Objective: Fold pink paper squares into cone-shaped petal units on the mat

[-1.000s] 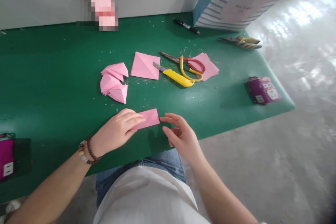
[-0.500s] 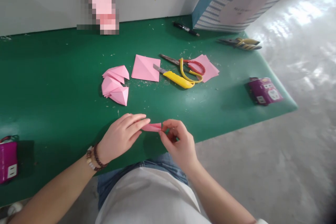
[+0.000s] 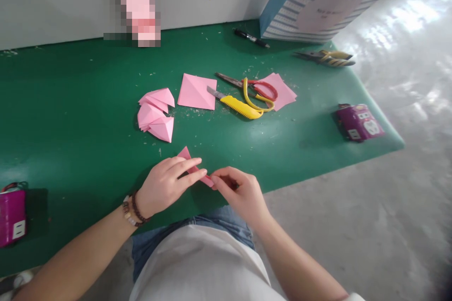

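Observation:
A narrow folded strip of pink paper (image 3: 208, 180) slants between my two hands, its pointed end sticking out past the fingers of my left hand (image 3: 169, 179). The left fingers lie stretched across the strip and hold it; the thumb is hidden. At the lower right end, my right hand (image 3: 238, 188) pinches the paper between thumb and index finger. Several folded pink paper pieces (image 3: 153, 112) lie grouped beyond my left hand. Nearby rests a flat pink square (image 3: 194, 93) with a diagonal crease.
A yellow craft knife (image 3: 242, 107) and red-and-yellow scissors (image 3: 259, 90) lie beside more pink sheets (image 3: 282, 91). Farther off are a pen (image 3: 251, 38), pliers (image 3: 326, 58) and a striped box (image 3: 310, 14). Purple packs (image 3: 360, 123) sit at both sides of the green table (image 3: 81, 103).
The pink strip has turned from nearly level to slanting, and its pointed far end now shows above my left fingers. My right hand has shifted slightly down with its end.

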`<state>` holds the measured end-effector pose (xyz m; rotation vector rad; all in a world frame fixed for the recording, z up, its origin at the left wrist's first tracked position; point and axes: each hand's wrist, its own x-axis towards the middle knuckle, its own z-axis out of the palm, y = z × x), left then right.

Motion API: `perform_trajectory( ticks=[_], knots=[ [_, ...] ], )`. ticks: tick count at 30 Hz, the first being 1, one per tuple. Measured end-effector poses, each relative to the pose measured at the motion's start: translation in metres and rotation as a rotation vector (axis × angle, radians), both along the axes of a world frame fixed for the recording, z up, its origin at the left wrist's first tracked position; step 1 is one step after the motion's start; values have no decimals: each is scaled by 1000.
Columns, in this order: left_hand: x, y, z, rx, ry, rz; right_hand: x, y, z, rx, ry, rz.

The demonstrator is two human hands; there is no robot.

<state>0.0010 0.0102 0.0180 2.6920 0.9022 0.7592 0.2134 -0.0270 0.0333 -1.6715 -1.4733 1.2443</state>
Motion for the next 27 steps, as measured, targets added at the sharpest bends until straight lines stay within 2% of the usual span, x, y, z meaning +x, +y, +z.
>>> perform_trajectory(
  ticks=[5,10,13,19,23,27],
  knots=[
    [-1,-3,2,21,21,-9,5,2,-5,8,-40,-62],
    [0,-3,7,56,-15,22,15,4,-13,216,-274,-67],
    [0,-2,7,30,-23,32,24,8,-15,399,-386,83],
    [-2,-3,1,-69,-7,96,37,20,-15,706,-557,519],
    [-1,-5,-1,-123,13,96,32,26,-11,832,-615,607],
    [0,-6,2,-141,22,110,24,29,-7,940,-551,725]
  ],
)
